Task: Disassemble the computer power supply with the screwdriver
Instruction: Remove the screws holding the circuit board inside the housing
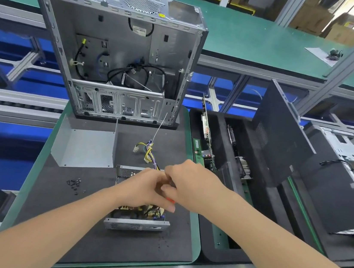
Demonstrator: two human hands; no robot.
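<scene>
Dark foam mat (83, 222) carries the uncovered power supply (137, 224), above it the right hand (189, 185) gripping the red screwdriver (170, 199), the left hand (144, 190) with its hold unclear; board screws seem next, needing a squarely seated tip.

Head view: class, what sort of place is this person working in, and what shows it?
Probably an electronics disassembly workshop: long green-topped benches on metal frames, a stripped computer case standing on a dark mat, an opened power supply before it, and circuit boards standing in a black tray.
</scene>
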